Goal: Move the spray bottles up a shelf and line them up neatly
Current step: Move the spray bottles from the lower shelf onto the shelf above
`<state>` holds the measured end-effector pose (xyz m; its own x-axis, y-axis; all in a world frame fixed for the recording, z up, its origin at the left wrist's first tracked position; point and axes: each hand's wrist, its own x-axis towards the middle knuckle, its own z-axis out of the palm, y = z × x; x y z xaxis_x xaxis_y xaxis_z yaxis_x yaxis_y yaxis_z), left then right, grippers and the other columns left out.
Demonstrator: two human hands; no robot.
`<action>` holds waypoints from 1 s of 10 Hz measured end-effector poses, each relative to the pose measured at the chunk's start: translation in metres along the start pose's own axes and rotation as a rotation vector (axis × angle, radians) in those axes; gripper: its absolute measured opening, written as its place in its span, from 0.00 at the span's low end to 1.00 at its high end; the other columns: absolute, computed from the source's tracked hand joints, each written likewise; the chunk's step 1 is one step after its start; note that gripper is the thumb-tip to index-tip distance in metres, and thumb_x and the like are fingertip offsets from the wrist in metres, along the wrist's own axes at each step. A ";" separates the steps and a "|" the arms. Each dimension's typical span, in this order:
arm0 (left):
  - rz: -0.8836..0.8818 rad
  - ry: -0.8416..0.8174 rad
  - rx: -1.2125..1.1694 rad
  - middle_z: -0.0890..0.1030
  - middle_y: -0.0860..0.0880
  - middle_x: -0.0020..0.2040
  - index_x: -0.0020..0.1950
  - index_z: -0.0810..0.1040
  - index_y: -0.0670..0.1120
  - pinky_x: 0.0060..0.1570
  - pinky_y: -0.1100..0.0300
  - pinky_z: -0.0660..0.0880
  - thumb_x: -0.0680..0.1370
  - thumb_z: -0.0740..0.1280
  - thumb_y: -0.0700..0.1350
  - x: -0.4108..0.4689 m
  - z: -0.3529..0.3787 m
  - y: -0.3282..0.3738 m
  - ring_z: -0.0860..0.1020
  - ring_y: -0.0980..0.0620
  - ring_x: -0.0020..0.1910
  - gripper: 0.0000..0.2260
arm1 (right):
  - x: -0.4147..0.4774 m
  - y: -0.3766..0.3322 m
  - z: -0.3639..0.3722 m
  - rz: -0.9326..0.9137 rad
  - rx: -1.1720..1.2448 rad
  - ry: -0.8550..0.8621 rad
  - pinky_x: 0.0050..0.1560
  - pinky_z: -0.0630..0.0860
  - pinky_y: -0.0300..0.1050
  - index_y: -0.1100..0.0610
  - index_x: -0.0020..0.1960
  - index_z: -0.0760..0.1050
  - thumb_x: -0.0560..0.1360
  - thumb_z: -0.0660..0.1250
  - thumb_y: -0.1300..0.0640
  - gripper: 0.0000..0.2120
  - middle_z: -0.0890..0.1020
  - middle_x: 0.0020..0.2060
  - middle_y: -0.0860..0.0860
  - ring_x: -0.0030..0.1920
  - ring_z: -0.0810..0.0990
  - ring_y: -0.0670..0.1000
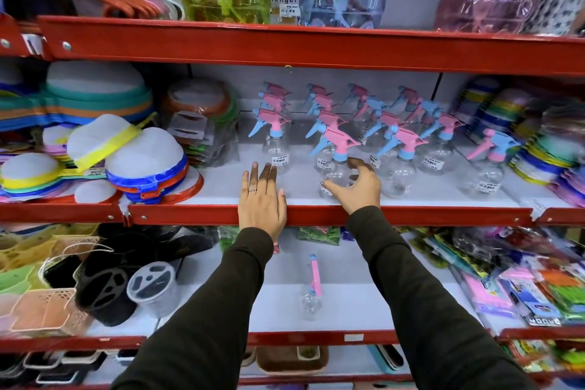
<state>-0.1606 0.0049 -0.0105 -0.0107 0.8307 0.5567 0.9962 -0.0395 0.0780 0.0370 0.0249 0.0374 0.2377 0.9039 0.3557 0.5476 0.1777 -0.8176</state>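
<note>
Rows of clear spray bottles (373, 123) with pink and blue tops stand on the middle shelf (316, 215). The right hand (356, 185) curls around the front bottle (337, 165) near the shelf's front edge. The left hand (261, 199) lies flat, fingers spread. One bottle (311, 290) stands alone on the lower shelf (316, 338).

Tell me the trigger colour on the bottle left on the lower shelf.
Pink, with a blue tip, on the lone bottle; head view.

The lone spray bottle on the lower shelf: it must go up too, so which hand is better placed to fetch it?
Left, probably. The left hand lies flat and empty on the shelf edge, while the right hand cups a front-row bottle. The lone bottle stands between both arms.
</note>
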 end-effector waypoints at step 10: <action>0.026 0.001 -0.051 0.68 0.43 0.77 0.77 0.65 0.40 0.79 0.48 0.46 0.82 0.49 0.53 -0.005 -0.007 -0.005 0.58 0.42 0.80 0.28 | -0.072 0.014 -0.002 -0.196 0.055 0.181 0.45 0.74 0.41 0.53 0.46 0.73 0.68 0.76 0.47 0.15 0.73 0.44 0.48 0.42 0.72 0.46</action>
<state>-0.1663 -0.0032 -0.0083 0.0154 0.8282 0.5602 0.9904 -0.0896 0.1053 0.0291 -0.0384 0.0012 0.2740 0.7666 0.5807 0.5539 0.3678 -0.7469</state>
